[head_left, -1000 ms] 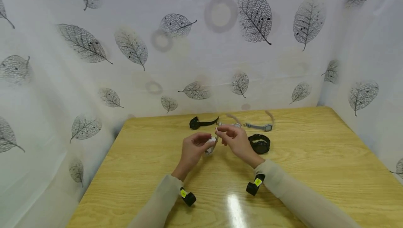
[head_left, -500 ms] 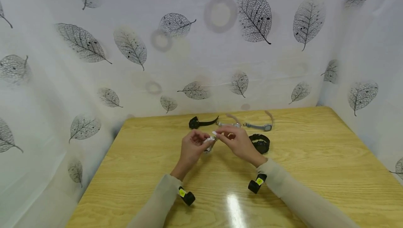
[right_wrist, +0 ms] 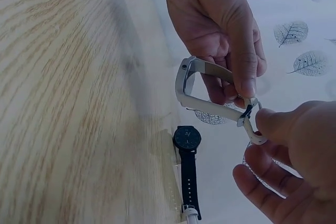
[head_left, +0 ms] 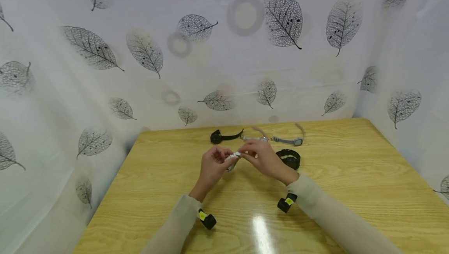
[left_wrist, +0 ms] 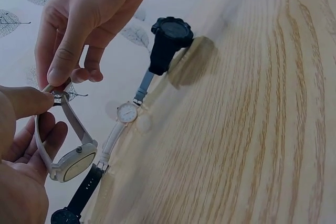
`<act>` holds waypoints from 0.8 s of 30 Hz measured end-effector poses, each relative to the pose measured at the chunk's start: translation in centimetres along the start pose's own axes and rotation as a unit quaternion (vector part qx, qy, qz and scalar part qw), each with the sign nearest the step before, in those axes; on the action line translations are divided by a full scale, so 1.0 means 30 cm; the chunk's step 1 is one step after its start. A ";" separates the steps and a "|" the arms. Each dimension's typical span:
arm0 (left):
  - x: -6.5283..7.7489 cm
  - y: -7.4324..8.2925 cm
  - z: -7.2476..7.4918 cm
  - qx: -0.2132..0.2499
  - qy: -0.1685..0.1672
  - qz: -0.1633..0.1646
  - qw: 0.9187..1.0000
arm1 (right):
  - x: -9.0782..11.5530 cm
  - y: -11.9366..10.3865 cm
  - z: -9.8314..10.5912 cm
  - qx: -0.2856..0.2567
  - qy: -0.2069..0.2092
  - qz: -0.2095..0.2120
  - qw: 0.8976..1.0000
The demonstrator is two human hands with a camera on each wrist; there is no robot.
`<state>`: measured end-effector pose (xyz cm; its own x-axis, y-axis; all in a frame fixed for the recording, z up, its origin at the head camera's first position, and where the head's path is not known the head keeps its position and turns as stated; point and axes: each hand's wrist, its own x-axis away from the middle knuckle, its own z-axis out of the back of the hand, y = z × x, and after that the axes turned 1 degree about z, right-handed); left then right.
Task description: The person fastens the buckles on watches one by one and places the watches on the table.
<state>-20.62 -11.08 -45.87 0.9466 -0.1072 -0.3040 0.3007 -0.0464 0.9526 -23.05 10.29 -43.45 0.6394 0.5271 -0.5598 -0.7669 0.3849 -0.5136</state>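
Note:
A white wristwatch [right_wrist: 215,107] hangs between my two hands above the table, its strap bent into a loop. In the head view my left hand [head_left: 212,168] pinches the strap close to the metal buckle [right_wrist: 247,115]. My right hand [head_left: 264,160] pinches the strap's free end at the same buckle, thumb against finger. The left wrist view shows the watch case [left_wrist: 76,163] dangling below the fingers. Fingertips partly hide the buckle, so I cannot tell exactly how the strap lies in it.
Along the back of the wooden table [head_left: 158,191] lie a black watch [head_left: 216,137], a pale-strapped watch [left_wrist: 127,113] and a grey-blue watch [head_left: 297,142]. A chunky black watch [head_left: 291,160] stands behind my right wrist. A leaf-patterned curtain [head_left: 224,63] surrounds the table.
My right hand has come down and slightly left, bringing the strap end against the buckle by the left fingers. My left hand has barely moved.

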 end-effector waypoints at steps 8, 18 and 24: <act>0.006 -0.006 -0.001 -0.005 -0.002 -0.008 1.000 | 0.000 -0.009 0.004 0.014 -0.017 -0.006 1.000; 0.001 -0.018 0.000 -0.019 0.009 -0.003 1.000 | 0.018 0.002 -0.037 -0.022 0.033 -0.032 0.999; -0.004 -0.016 0.014 -0.012 0.020 0.002 1.000 | 0.040 0.017 -0.054 -0.106 0.055 -0.093 0.988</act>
<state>-20.92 -11.47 -46.31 0.9516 -0.0679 -0.2997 0.2988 -0.0225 0.9540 -22.60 9.89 -45.44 0.7799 0.3720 -0.5034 -0.6135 0.2945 -0.7328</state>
